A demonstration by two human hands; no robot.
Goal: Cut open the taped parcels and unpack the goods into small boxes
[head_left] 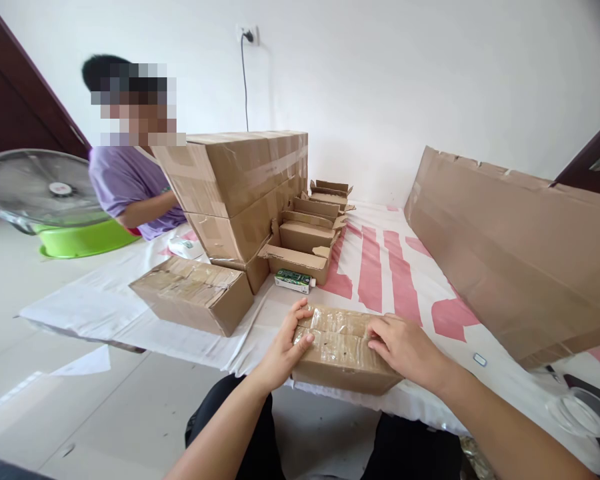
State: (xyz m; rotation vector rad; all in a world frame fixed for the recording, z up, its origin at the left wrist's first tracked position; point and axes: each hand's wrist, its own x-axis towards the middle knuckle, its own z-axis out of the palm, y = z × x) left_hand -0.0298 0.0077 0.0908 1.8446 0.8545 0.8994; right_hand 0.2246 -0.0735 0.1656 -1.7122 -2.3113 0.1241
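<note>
A small cardboard box (347,363), its top covered in shiny clear packing tape (330,339), sits at the near edge of the table in front of me. My left hand (291,343) grips the box's left end, thumb on the top and fingers along the far corner. On the right part of the top, my right hand (403,343) has its fingers bent together at the end of the tape. What lies under those fingertips is partly hidden. Beyond the box is a small green-and-white carton (294,281).
Another taped box (193,293) lies to the left, before a tall stack of boxes (245,180). Open boxes (305,233) line the stack's right side. A large cardboard sheet (520,247) stands at right. A co-worker (135,180) sits behind the stack, near a fan (40,187).
</note>
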